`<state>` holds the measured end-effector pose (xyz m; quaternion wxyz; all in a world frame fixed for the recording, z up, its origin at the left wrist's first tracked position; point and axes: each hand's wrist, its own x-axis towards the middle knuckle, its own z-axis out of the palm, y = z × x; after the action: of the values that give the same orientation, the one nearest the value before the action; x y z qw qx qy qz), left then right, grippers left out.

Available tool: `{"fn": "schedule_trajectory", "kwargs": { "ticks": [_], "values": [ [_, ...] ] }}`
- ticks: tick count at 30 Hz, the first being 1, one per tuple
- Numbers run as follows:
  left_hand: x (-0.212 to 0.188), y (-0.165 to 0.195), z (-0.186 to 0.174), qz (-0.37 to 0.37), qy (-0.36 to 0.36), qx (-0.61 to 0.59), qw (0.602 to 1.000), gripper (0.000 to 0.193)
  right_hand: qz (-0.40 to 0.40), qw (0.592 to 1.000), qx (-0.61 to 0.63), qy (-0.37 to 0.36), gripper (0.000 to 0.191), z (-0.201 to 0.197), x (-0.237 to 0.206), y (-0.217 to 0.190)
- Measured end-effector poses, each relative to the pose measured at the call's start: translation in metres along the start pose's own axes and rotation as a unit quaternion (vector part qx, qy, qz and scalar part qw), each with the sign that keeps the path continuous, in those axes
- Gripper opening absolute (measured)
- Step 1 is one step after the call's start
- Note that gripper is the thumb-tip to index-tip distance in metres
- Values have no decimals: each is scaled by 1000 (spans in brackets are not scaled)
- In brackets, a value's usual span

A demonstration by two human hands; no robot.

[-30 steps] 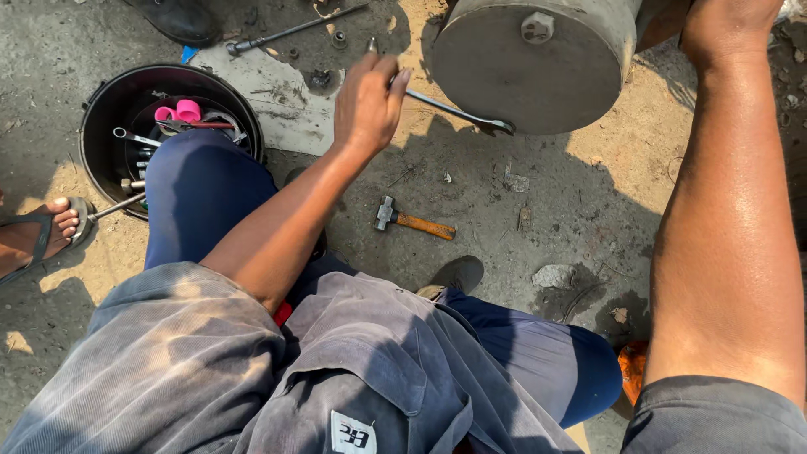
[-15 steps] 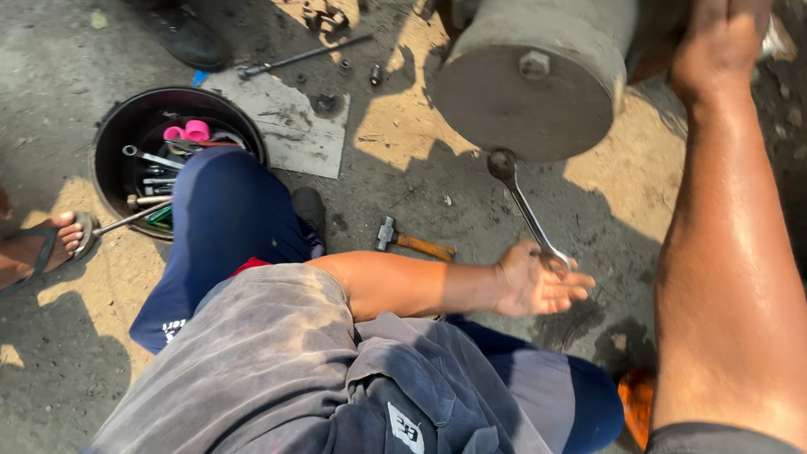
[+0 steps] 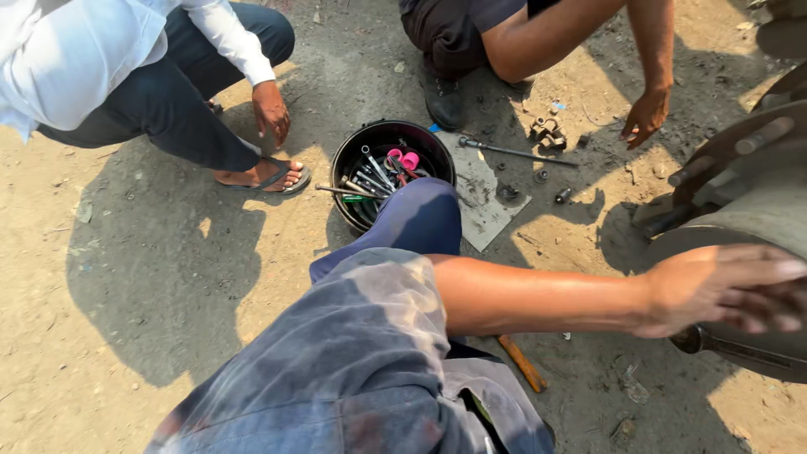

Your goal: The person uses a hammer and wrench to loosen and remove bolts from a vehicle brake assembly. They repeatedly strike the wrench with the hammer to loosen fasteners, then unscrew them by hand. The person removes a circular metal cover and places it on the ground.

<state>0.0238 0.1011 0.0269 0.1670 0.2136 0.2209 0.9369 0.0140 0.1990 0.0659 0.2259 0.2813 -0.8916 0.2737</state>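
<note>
My left hand (image 3: 723, 290) reaches across to the right and is blurred by motion. It lies on a long metal wrench (image 3: 699, 340), whose round end sticks out below the wrist, and its lower fingers seem curled on the bar. The wrench runs along the lower edge of a large grey metal drum (image 3: 756, 214) at the right. On top of the drum, in shadow, lies a dark shape (image 3: 727, 151) that looks like my right hand; its fingers are hard to make out.
A black bucket (image 3: 346, 164) full of spanners stands beyond my knee. Beside it are a flat grey sheet (image 3: 483, 197), a long rod (image 3: 517, 152) and loose nuts (image 3: 546, 130). A hammer handle (image 3: 523, 364) lies by my leg. Two other people crouch at top left and top centre.
The view has swung left, bringing the two other people into sight. My left hand has carried the wrench from the ground up against the drum at the right.
</note>
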Motion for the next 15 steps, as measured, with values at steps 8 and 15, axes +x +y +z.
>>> {"fn": "schedule_trajectory", "kwargs": {
  "ticks": [8,15],
  "values": [
    [-86,19,-45,-161,144,206,955,28,67,997,2,42,29,-22,-8,42],
    [-82,19,-95,-206,136,291,924,30,182,969,-7,164,34,2,-23,61]
  ]
}}
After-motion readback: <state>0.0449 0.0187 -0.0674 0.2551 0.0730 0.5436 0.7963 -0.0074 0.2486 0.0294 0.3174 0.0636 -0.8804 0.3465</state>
